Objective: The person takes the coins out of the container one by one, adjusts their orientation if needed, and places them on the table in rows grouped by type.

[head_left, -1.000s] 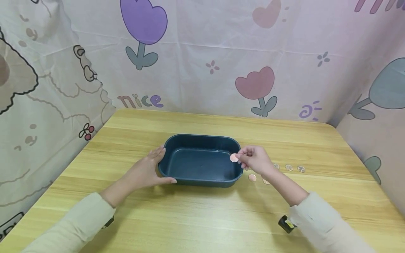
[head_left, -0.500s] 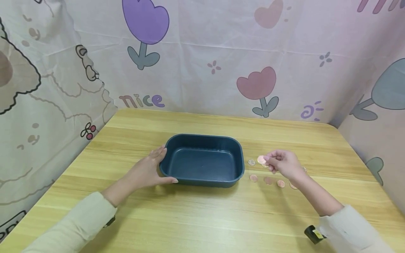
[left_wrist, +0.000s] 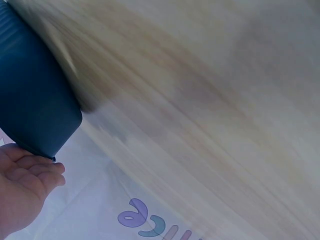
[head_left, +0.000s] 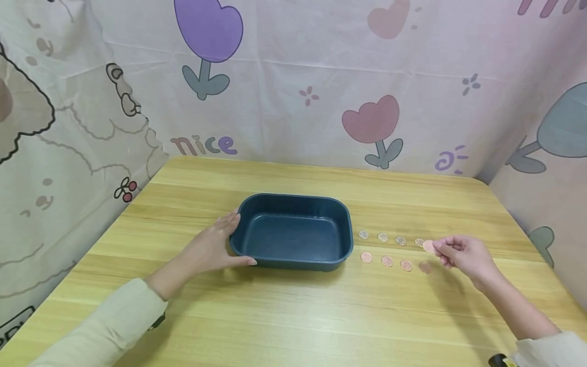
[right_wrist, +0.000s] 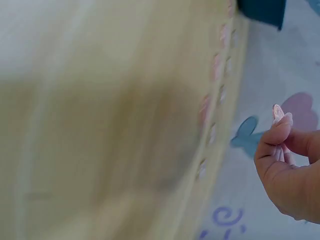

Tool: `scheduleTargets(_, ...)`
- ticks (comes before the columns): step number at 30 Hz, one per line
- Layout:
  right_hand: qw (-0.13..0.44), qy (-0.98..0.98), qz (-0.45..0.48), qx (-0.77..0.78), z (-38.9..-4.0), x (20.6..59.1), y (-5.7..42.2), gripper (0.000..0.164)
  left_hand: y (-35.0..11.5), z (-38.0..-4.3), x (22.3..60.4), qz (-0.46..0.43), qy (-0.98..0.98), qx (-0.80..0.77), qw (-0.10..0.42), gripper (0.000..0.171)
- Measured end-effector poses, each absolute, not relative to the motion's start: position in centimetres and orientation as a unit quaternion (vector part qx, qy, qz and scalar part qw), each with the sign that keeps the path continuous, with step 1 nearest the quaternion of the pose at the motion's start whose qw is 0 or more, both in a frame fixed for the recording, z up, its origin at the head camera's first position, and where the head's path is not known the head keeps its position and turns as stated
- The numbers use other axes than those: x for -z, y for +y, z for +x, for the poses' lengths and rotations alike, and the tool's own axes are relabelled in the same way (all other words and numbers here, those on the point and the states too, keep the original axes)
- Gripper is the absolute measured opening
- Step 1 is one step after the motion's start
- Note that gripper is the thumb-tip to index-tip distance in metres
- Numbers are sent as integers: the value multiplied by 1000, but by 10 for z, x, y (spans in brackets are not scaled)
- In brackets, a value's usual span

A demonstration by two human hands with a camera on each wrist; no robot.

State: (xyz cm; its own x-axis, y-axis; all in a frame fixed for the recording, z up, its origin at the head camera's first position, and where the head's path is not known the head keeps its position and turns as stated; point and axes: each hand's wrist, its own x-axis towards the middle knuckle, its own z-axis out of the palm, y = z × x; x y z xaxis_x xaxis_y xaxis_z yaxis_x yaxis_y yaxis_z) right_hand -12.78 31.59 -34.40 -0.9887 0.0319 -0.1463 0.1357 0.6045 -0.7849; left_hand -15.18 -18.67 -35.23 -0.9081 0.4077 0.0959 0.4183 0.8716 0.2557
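Observation:
A dark blue rectangular plastic basin (head_left: 293, 266) with rounded corners stands mid-table, nothing inside it. My left hand (head_left: 208, 247) holds its left end, thumb along the front rim and fingers at the left side; the left wrist view shows those fingers (left_wrist: 47, 172) against the basin's rim. Between thumb and fingertips my right hand (head_left: 468, 257) pinches a copper-coloured coin (head_left: 428, 246), raised above the table on the right. Below it lies a front row of copper-coloured coins, including one coin (head_left: 387, 261). Silvery coins form the back row, such as this coin (head_left: 382, 237); the hand hides its right end.
The wooden table (head_left: 293, 316) runs back to a patterned cloth (head_left: 284, 122) that hangs behind it and on both sides. Both coin rows start just right of the basin.
My right hand has moved right from above the basin's right rim, past the coin rows, still pinching the copper-coloured coin. The left hand and the basin stay in place.

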Motion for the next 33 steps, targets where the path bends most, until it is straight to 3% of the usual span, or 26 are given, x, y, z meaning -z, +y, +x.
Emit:
scheduleTargets(12, 130, 895, 104, 414, -116, 374, 363, 24, -184, -152, 353, -216, -967, 137, 10, 110)
scheduleTargets(33, 130, 925, 116, 336, -126, 377, 361, 16, -184, -149, 349, -216, -969, 123, 16, 109)
